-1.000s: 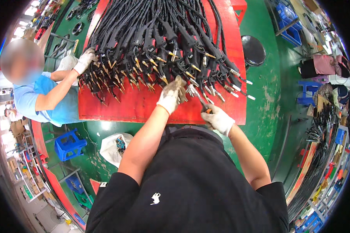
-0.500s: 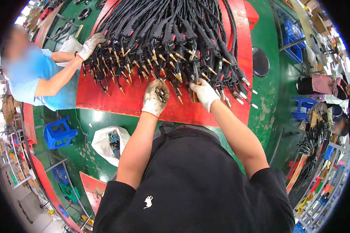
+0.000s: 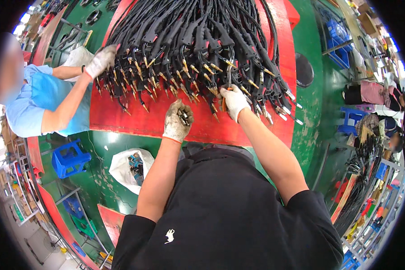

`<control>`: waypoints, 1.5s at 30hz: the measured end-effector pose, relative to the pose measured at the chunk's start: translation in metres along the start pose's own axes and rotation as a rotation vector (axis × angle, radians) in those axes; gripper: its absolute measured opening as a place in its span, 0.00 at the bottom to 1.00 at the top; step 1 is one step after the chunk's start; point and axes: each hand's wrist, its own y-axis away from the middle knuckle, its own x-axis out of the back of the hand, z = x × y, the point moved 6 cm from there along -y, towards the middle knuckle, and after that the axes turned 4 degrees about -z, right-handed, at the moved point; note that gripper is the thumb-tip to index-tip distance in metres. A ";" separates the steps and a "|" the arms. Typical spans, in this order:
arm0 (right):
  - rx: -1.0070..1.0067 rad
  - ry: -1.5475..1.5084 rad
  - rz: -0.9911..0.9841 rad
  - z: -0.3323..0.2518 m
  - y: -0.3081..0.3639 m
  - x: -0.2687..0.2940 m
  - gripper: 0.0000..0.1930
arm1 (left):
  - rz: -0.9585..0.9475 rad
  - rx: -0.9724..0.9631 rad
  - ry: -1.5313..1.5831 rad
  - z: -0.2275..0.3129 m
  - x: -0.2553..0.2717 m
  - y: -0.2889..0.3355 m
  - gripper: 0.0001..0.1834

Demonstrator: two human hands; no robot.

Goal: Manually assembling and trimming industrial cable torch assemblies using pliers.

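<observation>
My left hand (image 3: pixel 179 120), in a stained white glove, is half closed around several small metal fittings (image 3: pixel 183 116), just above the red tabletop. In the gloved right hand (image 3: pixel 235 103) are pliers (image 3: pixel 230 74) with orange on the handles, their steel jaws pointing away from me into the cable ends. Ahead of both hands lies a thick bundle of black cables with gun-shaped handles (image 3: pixel 189 38). Short black leads with brass tips (image 3: pixel 207 67) hang from them toward me. What exactly the jaws touch is too small to tell.
A red table (image 3: pixel 135 119) carries the bundle. A co-worker in light blue (image 3: pixel 54 101) stands at the left, one gloved hand (image 3: pixel 101 62) on the cables. A white sack (image 3: pixel 121 168) and blue stool (image 3: pixel 70 158) stand on the green floor, a round black stool (image 3: pixel 304 69) at right.
My left hand has drawn slightly back toward me from the brass tips, with the fittings still in it. The right hand and pliers have shifted slightly away from me. The co-worker has leaned left.
</observation>
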 end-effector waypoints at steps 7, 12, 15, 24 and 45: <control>0.008 -0.037 0.070 -0.019 0.002 0.004 0.08 | -0.023 0.036 -0.073 0.004 -0.025 -0.001 0.15; -0.030 -0.042 -0.015 -0.052 0.021 0.026 0.08 | -0.144 -0.051 -0.271 0.025 -0.075 -0.015 0.18; -0.031 0.146 0.003 -0.059 0.024 0.034 0.12 | -0.359 -0.145 -0.593 0.045 -0.140 -0.034 0.15; 0.156 0.837 0.200 -0.078 0.043 0.023 0.21 | -0.222 -0.151 -1.705 0.031 -0.253 -0.160 0.24; 0.211 0.702 0.151 -0.079 0.042 0.028 0.17 | 0.042 -0.409 -1.979 0.009 -0.243 -0.223 0.23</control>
